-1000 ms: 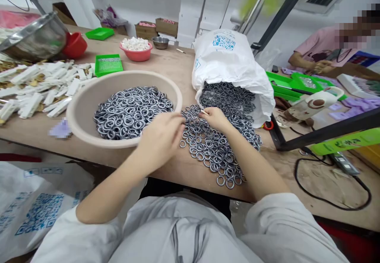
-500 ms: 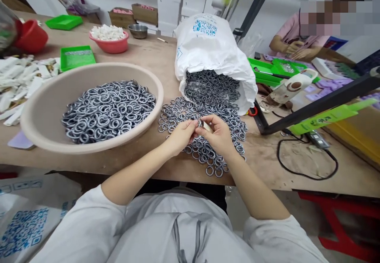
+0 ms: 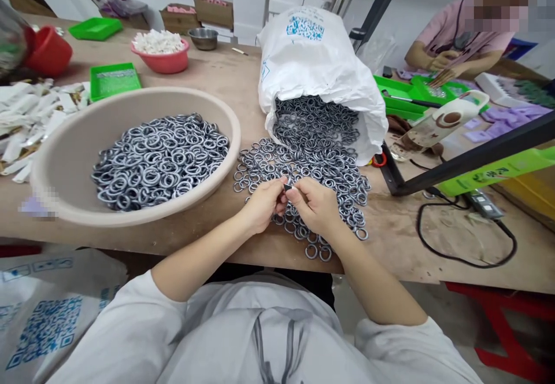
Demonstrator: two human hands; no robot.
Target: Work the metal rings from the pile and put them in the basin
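My left hand [image 3: 267, 203] is closed, its thumb and fingers pinched at a small dark piece [image 3: 287, 187]. My right hand [image 3: 315, 206] meets it from the other side, thumb and curled fingers closed at the same piece. Fingers cover most of it, so its kind is unclear. Both hands hover over a spread of grey metal-looking rings [image 3: 310, 167] on the table. The rings spill from the mouth of a white sack [image 3: 312, 66] lying behind them. To the left, a large beige basin [image 3: 65, 147] holds a heap of similar rings [image 3: 160, 164].
A black frame post [image 3: 392, 178] and a looped cable [image 3: 420, 239] lie to the right, near a patterned bottle [image 3: 442, 124]. Pink bowl [image 3: 160, 63], green trays [image 3: 115, 81] and white pieces [image 3: 26, 112] stand left. A co-worker [image 3: 459, 43] sits far right.
The pale piece seen in my right hand is now out of sight, and a dark piece shows between my fingertips. My right fingers have curled in. The view has shifted slightly.
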